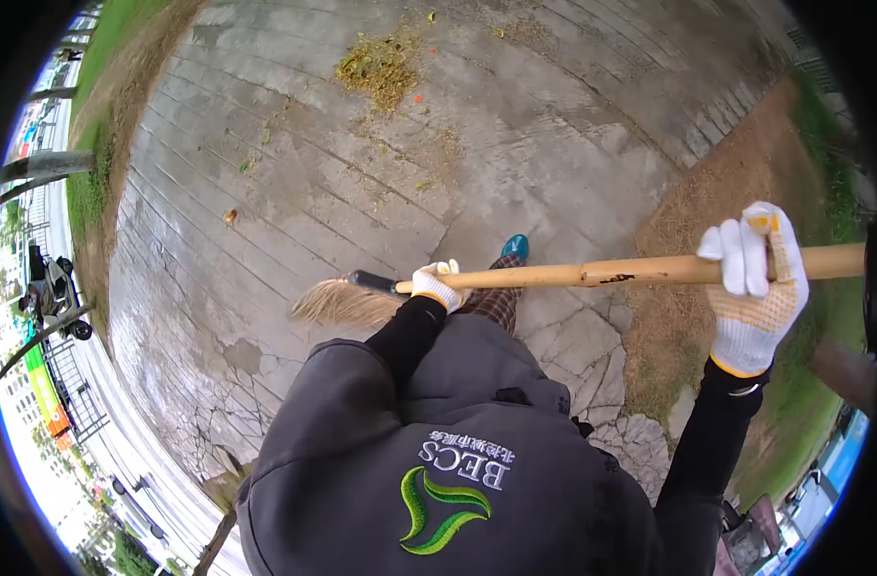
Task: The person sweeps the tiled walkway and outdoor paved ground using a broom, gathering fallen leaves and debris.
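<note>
A broom (544,276) with a thick bamboo handle lies across my front, nearly level in the view. Its straw head (347,302) is at the left, joined to the handle by a black collar, partly behind my sleeve. My left hand (437,285), in a white knitted glove with a yellow cuff, is closed round the handle beside that collar. Farther right, my right hand (757,283), in a matching glove with yellow grip dots, grips the handle's thick part. The handle's far end runs out at the right edge. One teal shoe (516,248) shows beyond the handle.
A pile of yellow-green leaves (376,74) lies on the grooved concrete (295,182) ahead, with scattered leaves around it. Bare soil and grass (688,259) border the right side. At the left are tree trunks (50,165), a road and a parked cart (55,293).
</note>
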`<state>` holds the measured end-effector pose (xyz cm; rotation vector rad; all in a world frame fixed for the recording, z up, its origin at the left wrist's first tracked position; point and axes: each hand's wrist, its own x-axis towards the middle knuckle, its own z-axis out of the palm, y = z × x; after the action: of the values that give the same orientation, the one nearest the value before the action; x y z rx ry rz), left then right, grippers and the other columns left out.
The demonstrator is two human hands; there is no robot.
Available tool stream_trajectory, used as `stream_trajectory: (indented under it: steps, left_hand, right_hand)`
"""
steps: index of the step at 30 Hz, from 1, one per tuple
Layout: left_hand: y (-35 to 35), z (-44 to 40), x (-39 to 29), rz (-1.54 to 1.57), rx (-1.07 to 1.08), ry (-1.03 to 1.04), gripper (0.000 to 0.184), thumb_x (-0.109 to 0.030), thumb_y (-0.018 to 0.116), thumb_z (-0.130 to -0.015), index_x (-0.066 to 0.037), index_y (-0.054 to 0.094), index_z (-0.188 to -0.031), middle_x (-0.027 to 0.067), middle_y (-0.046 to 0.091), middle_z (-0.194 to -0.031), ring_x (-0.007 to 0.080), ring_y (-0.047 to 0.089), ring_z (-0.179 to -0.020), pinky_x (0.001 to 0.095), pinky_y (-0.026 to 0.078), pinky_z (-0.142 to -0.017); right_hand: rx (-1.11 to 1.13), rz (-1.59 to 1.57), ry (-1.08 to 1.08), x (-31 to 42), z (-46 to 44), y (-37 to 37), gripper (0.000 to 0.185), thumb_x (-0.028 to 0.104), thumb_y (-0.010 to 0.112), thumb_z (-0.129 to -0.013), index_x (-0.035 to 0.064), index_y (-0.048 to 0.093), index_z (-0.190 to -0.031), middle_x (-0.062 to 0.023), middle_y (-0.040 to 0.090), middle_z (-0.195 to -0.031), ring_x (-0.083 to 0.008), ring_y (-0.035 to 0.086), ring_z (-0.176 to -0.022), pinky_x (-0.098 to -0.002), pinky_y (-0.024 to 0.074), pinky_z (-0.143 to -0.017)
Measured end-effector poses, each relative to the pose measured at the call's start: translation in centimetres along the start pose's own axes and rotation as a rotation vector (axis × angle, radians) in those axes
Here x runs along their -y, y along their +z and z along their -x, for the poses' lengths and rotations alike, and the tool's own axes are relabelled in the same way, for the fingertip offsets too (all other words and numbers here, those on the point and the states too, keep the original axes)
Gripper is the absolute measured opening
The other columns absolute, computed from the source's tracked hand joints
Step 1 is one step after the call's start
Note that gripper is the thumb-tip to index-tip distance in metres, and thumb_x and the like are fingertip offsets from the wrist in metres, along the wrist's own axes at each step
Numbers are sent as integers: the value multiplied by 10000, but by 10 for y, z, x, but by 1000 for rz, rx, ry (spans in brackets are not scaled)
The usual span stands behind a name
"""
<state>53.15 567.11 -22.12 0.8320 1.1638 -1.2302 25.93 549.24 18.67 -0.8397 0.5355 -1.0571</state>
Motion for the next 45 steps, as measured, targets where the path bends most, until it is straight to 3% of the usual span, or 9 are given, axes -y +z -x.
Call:
stream_trajectory:
  steps: [9, 17, 22, 35, 37, 39, 42, 44, 45]
  left_hand:
    - [280, 89, 156, 135, 671, -122, 202, -141, 644, -790, -62, 465, -743, 59, 487, -671, 215, 517, -605, 408, 502, -809]
    - [171, 134, 192, 310, 457, -244, 114, -58, 605, -796, -11, 506, -766, 104, 532, -738, 254, 562, -725, 433, 485, -924]
    - [116, 44, 203, 292, 61, -167, 94, -88, 482, -719, -64, 471, -629, 75, 495, -591, 255, 540, -579, 396, 545, -734]
    - [359, 78, 289, 273, 843, 27, 154, -46, 513, -741, -55, 469, -595, 57, 458, -594, 215, 499, -645, 337, 484, -854]
    - [339, 104, 314, 272, 871, -18, 153, -72, 554, -775, -48, 487, -640, 62, 488, -621, 225, 508, -666, 366, 476, -891]
    - [304, 115, 345, 256, 888, -42, 146, -96, 588, -792, -39, 507, -685, 66, 516, -656, 254, 543, -742, 400, 470, -912]
    - [250, 97, 378, 145, 657, -142, 118, -109, 595, -782, -43, 534, -705, 58, 550, -707, 282, 571, -979, 414, 499, -834]
    - [240, 72, 391, 109, 446, -145, 76, -94, 527, -744, -51, 531, -682, 67, 546, -687, 277, 587, -858, 392, 521, -781]
    - [247, 65, 397, 131, 282, -144, 67, -69, 508, -711, -43, 511, -650, 83, 527, -657, 282, 586, -742, 373, 533, -790]
  right_hand:
    - [-348, 259, -443, 173, -23, -88, 160, 49, 418, -909, 63, 466, -757, 12, 368, -472, -106, 360, -477, -264, 359, -699]
    - [-113, -40, 10, 211, -110, -169, 138, 39, 448, -900, 36, 482, -766, 18, 293, -428, -105, 311, -427, -243, 327, -598]
    - [105, 56, 143, 137, -148, -173, 158, 102, 419, -958, 7, 516, -877, 48, 364, -439, -79, 346, -418, -231, 346, -595]
    - [489, 690, -438, 297, -157, -165, 125, 105, 399, -877, 136, 430, -760, 74, 388, -467, -53, 397, -423, -256, 340, -568]
    - [-64, -70, -689, 290, -155, -151, 139, 133, 422, -880, 164, 411, -745, 91, 452, -482, -27, 442, -420, -243, 358, -559]
    - [436, 350, -311, 332, -145, -206, 137, 137, 426, -884, 159, 410, -750, 91, 472, -490, -22, 464, -435, -234, 363, -547]
    - [399, 776, -327, 342, -147, -252, 107, 89, 403, -904, 107, 433, -802, 75, 438, -514, -47, 418, -445, -228, 338, -523]
    - [472, 367, -4, 333, -165, -273, 93, 84, 391, -906, 70, 444, -831, 56, 371, -500, -60, 358, -435, -237, 312, -513]
    - [536, 1022, -287, 321, -166, -269, 113, 106, 385, -911, 83, 463, -832, 68, 370, -496, -62, 352, -434, -232, 308, -524]
